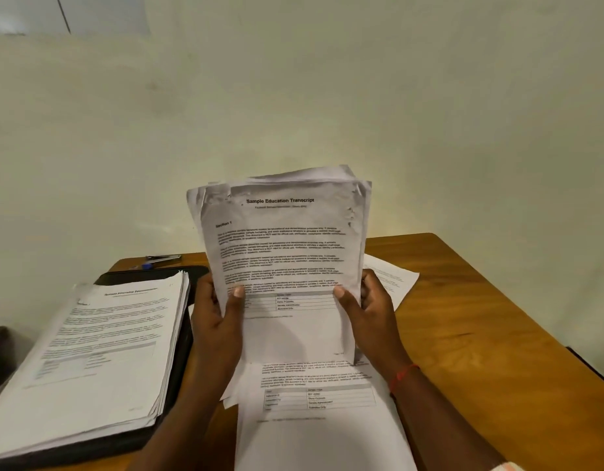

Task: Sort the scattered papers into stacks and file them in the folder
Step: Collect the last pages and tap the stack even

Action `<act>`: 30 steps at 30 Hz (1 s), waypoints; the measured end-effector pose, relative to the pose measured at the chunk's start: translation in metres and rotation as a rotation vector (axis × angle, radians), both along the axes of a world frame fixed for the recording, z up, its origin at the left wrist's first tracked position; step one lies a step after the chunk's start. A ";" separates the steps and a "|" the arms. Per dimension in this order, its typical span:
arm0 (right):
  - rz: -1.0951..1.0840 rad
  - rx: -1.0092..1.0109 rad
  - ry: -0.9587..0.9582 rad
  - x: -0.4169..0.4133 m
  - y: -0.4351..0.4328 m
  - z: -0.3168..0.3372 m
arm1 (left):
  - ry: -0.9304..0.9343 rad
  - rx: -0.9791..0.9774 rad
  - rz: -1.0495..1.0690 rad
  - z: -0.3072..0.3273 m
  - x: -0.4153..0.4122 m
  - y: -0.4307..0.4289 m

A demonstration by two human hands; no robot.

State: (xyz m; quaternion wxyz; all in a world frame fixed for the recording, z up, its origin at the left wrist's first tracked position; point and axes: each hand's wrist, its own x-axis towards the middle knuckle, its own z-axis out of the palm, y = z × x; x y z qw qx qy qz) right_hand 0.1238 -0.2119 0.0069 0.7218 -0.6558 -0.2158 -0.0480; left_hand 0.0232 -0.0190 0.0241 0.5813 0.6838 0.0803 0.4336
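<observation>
I hold an upright bundle of papers (287, 253) headed "Sample Education Transcript" above the table, its lower edge resting on loose sheets (314, 402) lying flat. My left hand (219, 321) grips the bundle's left side and my right hand (368, 314) grips its right side, thumbs on the front page. To the left, a thick stack of printed papers (100, 355) lies on an open black folder (178, 362).
The wooden table (480, 317) stretches to the right, its far edge against a pale wall. More sheets (392, 277) poke out behind the bundle. A stapler (164, 258) and a blue pen (146, 266) lie at the back left, beyond the folder.
</observation>
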 end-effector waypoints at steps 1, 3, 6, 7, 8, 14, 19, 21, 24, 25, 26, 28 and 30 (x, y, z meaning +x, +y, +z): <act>0.006 0.028 -0.003 -0.001 0.000 0.001 | -0.005 -0.014 0.016 0.000 0.000 -0.001; 0.013 0.085 -0.027 -0.002 -0.002 0.002 | -0.026 -0.026 0.040 -0.001 -0.001 -0.002; 0.048 0.075 -0.027 -0.001 -0.001 -0.002 | 0.014 -0.022 0.030 -0.006 0.002 -0.005; 0.067 0.037 -0.025 -0.001 0.001 -0.004 | 0.043 -0.048 0.010 -0.009 0.003 -0.005; 0.066 -0.003 -0.032 0.000 0.002 -0.007 | 0.070 -0.077 -0.001 -0.013 0.005 -0.005; 0.034 -0.014 -0.021 0.002 0.001 -0.009 | 0.091 -0.154 0.056 -0.020 0.008 -0.001; 0.017 -0.056 -0.020 0.001 0.003 -0.013 | 0.078 -0.148 0.014 -0.022 0.006 0.001; 0.009 -0.045 -0.031 0.005 0.003 -0.014 | 0.082 -0.149 -0.021 -0.022 0.007 0.001; 0.077 -0.202 -0.032 0.009 0.003 -0.020 | 0.177 -0.216 -0.113 -0.028 0.011 -0.001; 0.095 -0.246 -0.029 0.010 0.003 -0.022 | 0.207 -0.230 -0.107 -0.031 0.011 0.000; 0.101 -0.255 -0.018 0.010 0.003 -0.022 | 0.221 -0.230 -0.076 -0.032 0.011 0.001; 0.041 -0.174 0.019 0.013 -0.001 -0.019 | 0.224 -0.218 0.009 -0.030 0.012 0.008; -0.173 -0.207 0.003 0.021 -0.009 -0.014 | 0.228 -0.255 0.038 -0.030 0.015 0.015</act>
